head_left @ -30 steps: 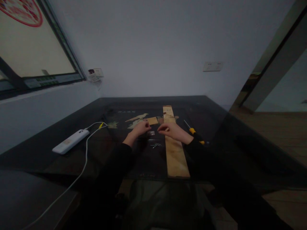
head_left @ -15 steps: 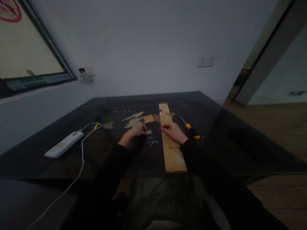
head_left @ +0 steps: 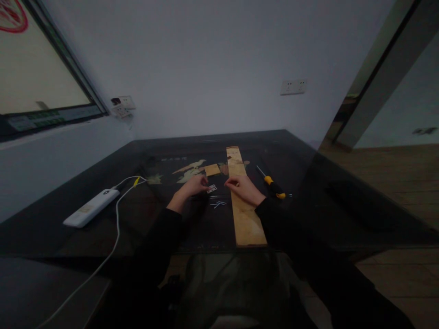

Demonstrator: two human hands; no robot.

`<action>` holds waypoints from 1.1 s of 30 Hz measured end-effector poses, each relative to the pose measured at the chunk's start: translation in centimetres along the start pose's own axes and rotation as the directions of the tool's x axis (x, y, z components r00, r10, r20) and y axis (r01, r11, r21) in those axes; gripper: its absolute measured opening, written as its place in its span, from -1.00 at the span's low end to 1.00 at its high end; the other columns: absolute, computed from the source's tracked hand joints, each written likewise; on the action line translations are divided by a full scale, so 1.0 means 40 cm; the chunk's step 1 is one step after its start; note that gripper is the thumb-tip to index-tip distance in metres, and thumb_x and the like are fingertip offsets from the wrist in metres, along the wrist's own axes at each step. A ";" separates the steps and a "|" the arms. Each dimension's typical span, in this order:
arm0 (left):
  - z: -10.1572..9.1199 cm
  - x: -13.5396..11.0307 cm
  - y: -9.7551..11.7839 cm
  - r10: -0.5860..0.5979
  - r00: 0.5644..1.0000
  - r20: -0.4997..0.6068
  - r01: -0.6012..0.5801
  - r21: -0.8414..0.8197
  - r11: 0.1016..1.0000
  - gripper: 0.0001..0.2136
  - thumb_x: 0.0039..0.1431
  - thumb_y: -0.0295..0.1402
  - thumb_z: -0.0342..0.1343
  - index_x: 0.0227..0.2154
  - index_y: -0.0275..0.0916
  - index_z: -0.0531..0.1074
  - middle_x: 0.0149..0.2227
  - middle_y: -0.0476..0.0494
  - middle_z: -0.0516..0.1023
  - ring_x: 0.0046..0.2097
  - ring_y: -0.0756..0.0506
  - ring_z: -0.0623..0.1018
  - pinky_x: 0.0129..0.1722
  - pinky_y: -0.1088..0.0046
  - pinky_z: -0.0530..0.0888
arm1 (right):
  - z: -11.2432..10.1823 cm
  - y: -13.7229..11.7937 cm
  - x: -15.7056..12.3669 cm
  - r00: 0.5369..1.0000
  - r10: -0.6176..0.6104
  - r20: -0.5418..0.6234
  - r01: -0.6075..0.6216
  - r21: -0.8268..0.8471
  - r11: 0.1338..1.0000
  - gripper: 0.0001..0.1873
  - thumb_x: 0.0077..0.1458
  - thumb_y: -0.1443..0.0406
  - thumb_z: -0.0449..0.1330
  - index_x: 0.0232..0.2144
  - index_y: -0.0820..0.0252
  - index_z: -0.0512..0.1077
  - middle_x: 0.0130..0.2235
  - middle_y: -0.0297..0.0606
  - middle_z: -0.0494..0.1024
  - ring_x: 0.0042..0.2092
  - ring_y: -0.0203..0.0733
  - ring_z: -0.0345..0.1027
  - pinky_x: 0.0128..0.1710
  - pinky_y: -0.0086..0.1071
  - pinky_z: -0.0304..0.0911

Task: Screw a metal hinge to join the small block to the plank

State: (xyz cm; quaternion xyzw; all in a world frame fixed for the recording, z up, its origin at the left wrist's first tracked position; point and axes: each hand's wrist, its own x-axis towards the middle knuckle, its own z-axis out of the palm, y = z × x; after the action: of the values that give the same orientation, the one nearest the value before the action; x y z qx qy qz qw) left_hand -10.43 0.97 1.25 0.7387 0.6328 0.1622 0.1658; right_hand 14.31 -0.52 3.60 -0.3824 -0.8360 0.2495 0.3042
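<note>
Some details just can't be made out
Whether anything's pinched in the right hand (head_left: 246, 189) can't be told, and the wooden plank (head_left: 249, 225) is partly covered by it. One end of the metal plate (head_left: 213, 188) is hidden by the left hand (head_left: 192, 187). Bits (head_left: 290, 195) past the screwdriver (head_left: 273, 185): too tiny to be ID'd. White cable (head_left: 118, 220) gets cropped at the bottom.

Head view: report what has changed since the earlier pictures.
The left hand has come nearer the person, its fingers now at the metal plate, which has turned askew; whether it grips is unclear. Since half a second ago, the right hand has edged left. The screws, wooden board and screwdriver lie as before.
</note>
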 end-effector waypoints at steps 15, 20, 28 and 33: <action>0.009 0.007 0.002 0.023 0.991 0.131 -0.023 -0.003 1.000 -0.89 -0.09 -0.33 0.25 -0.47 -0.24 0.52 -0.49 -0.04 0.54 -0.39 -0.06 0.49 -0.45 0.50 0.28 | 0.124 0.025 0.145 0.928 -0.122 0.353 0.266 -0.395 0.880 -0.69 0.14 0.19 0.24 -0.20 0.37 0.49 -0.10 0.03 0.49 -0.07 -0.10 0.35 -0.11 -0.37 0.18; 0.015 0.008 0.001 0.024 0.995 0.092 -0.024 -0.008 1.000 -0.91 -0.09 -0.37 0.25 -0.47 -0.24 0.50 -0.46 -0.04 0.55 -0.37 -0.07 0.50 -0.43 0.49 0.30 | 0.121 0.028 0.145 0.934 -0.117 0.336 0.248 -0.378 0.892 -0.73 0.15 0.20 0.24 -0.25 0.35 0.49 -0.14 -0.02 0.51 -0.10 -0.13 0.35 -0.16 -0.40 0.15; 0.013 -0.003 0.013 0.125 0.990 0.067 -0.119 -0.085 0.989 -0.90 -0.03 -0.36 0.24 -0.50 -0.25 0.44 -0.47 -0.05 0.53 -0.37 -0.07 0.50 -0.39 0.48 0.34 | 0.104 0.020 0.135 0.963 -0.088 0.256 0.172 -0.327 0.929 -0.88 0.11 0.30 0.25 -0.39 0.29 0.48 -0.31 -0.19 0.54 -0.28 -0.26 0.34 -0.34 -0.45 0.05; 0.003 -0.003 0.034 0.091 0.991 -0.096 -0.116 -0.297 0.948 -0.84 0.03 -0.31 0.23 -0.37 -0.28 0.46 -0.34 -0.12 0.57 -0.28 -0.08 0.53 -0.29 0.44 0.40 | 0.057 0.010 0.125 0.985 -0.085 0.152 0.127 -0.293 0.948 -0.90 0.16 0.34 0.18 -0.39 0.28 0.44 -0.31 -0.21 0.54 -0.28 -0.27 0.34 -0.33 -0.45 0.05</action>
State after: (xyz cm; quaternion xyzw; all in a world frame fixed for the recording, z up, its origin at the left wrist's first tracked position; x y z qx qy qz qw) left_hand -9.18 0.65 1.76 0.7296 0.5674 0.2954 0.2420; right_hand 10.31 3.24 3.36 -0.3607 -0.9026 0.1280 0.1970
